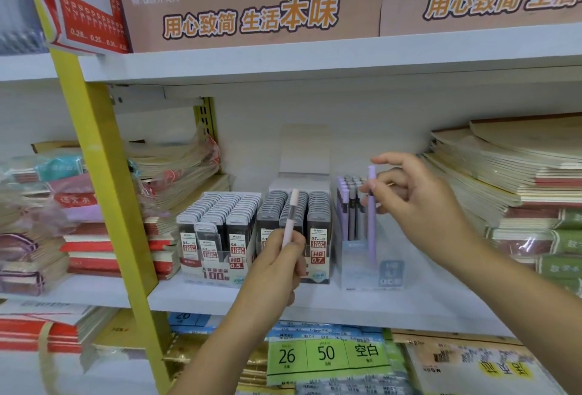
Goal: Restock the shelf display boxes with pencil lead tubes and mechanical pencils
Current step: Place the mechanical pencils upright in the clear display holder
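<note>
1. A white mechanical pencil (292,212) is gripped low on its barrel by the left hand (277,265), with the fingers curled round it. It is held upright, cap end up, in front of the 0.7 lead tube box (318,224).
2. A lilac mechanical pencil (372,224) is pinched near its top between the thumb and fingers of the right hand (419,196), while the index finger is stretched out above it.
3. The lilac pencil is held nearly upright with its lower part inside the clear display box (362,271). Through the frosted front it cannot be told whether the tip touches the bottom.
4. More lilac and grey pencils are stood upright at the back of the clear display box, just left of the right hand.
5. The two hands are kept apart, the left one lower and nearer the camera.
6. The 0.5 lead tube box (217,231) is set just beside the 0.7 lead tube box on the white shelf (315,303), and both are filled with rows of tubes.
7. The three boxes are flanked by stacked notebooks (510,180), and brown cartons (252,10) are seen on the board above
</note>
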